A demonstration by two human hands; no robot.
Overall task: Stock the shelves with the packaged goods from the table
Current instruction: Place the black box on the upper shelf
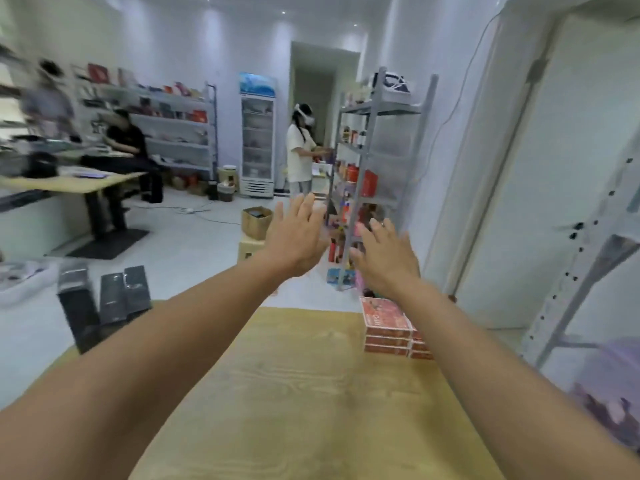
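Both my arms reach forward over a light wooden table (298,386). My left hand (296,237) and my right hand (386,258) hang in the air beyond the table's far edge, fingers straight and spread, holding nothing. A stack of red packaged boxes (386,323) sits at the table's far right corner, just below my right wrist. Dark packages (104,299) stand at the table's left side. A grey metal shelf (369,174) with red goods on it stands ahead. A second metal rack (588,258) rises close on the right.
A person with a headset (301,147) stands at the far shelf. Another person (130,147) sits at a desk (76,183) on the left. A cardboard box (256,220) lies on the floor ahead. A glass-door fridge (258,133) and wall shelves (166,119) line the back.
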